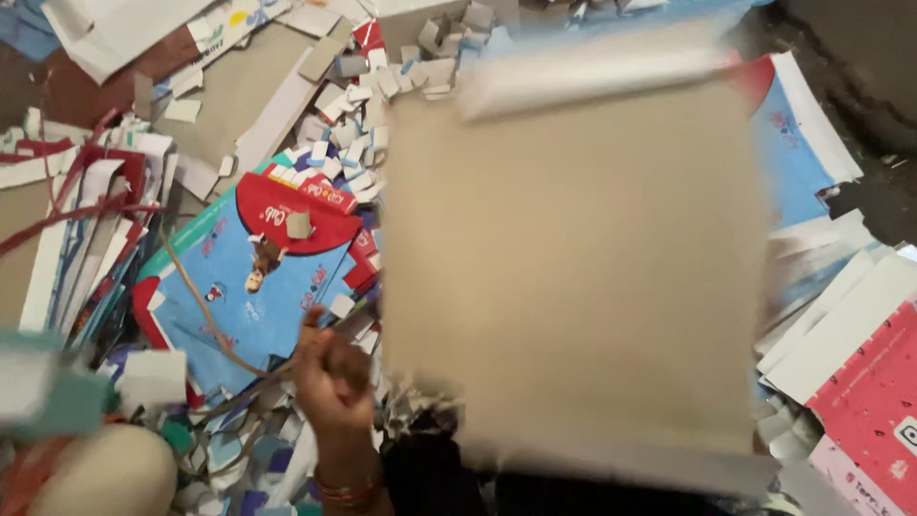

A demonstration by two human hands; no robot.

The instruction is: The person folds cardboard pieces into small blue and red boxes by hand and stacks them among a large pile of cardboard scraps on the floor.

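While a blurred grey card sheet (573,268) fills view, the left hand (332,382) is clenched on thin strips (239,368)

Brightness: moderate, even indoor light; the top right corner is left dark.
Source: cannot be told; no lamp or window is seen.
Shadows: soft and faint among the paper scraps (382,86).
Glare: none is noticed.
Blur: the grey cardboard sheet (583,268) is heavily smeared by motion, edges ghosted.
Focus: the blue printed carton (258,277) is rendered fairly sharp; the lower left corner is blurred.
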